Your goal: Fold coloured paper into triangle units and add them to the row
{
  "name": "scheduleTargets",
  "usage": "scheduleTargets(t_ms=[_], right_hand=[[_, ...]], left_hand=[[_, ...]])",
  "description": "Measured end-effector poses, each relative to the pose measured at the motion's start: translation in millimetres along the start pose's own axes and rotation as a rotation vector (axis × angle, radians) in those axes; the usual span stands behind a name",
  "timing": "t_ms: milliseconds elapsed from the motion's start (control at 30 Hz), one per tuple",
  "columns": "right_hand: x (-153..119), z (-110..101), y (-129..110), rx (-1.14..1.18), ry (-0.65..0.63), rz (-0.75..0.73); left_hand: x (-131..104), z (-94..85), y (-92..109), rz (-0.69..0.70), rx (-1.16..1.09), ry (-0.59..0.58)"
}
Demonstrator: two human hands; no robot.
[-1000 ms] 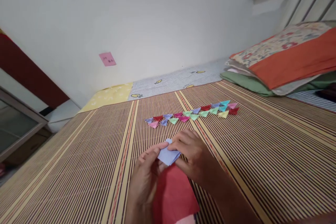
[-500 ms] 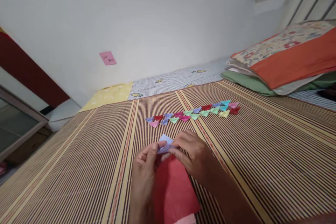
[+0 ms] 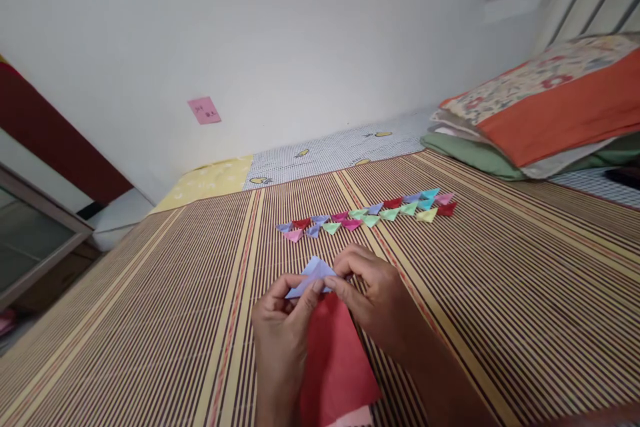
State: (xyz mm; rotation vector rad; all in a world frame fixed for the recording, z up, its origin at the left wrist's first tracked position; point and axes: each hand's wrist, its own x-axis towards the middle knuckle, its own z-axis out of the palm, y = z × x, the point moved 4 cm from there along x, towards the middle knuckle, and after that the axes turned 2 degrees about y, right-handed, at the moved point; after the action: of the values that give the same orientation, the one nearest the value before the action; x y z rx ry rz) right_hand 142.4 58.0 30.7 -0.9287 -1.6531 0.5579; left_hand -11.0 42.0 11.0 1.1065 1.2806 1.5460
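A pale blue-violet paper [image 3: 315, 273], folded to a triangular shape with its peak pointing away from me, is held between both hands. My left hand [image 3: 285, 317] pinches its left and lower part between thumb and fingers. At its right corner, my right hand [image 3: 373, 293] grips the edge with thumb and index finger. Below the hands lies a red paper sheet [image 3: 337, 360], partly covered by my left hand, with a pink sheet [image 3: 355, 417] showing under its near end. Beyond the hands, several small folded paper triangles [image 3: 371, 220] in mixed colours form two rows.
A striped mat [image 3: 165, 307] covers the bed. Folded bedding [image 3: 560, 103] in orange, floral and green is stacked at the right. A pink note [image 3: 204, 110] sticks to the white wall. A dark object [image 3: 623, 177] lies at the right edge.
The blue-violet paper now shows a broader, flatter triangular face. My left thumb has moved right along its lower edge, and my right fingers have shifted slightly right.
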Motion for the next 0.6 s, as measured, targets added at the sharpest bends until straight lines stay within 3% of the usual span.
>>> scheduleTargets(t_ms=[233,600], right_hand=[[-1.0,-3.4,1.6,0.047,-0.091,0.076],[1.7,-9.1,-3.2,0.055,0.052,-0.047]], left_hand=[[-0.1,-2.4,-2.8,-0.019,0.039,-0.005],[-1.0,0.3,-1.5,-0.043,0.01,-0.016]])
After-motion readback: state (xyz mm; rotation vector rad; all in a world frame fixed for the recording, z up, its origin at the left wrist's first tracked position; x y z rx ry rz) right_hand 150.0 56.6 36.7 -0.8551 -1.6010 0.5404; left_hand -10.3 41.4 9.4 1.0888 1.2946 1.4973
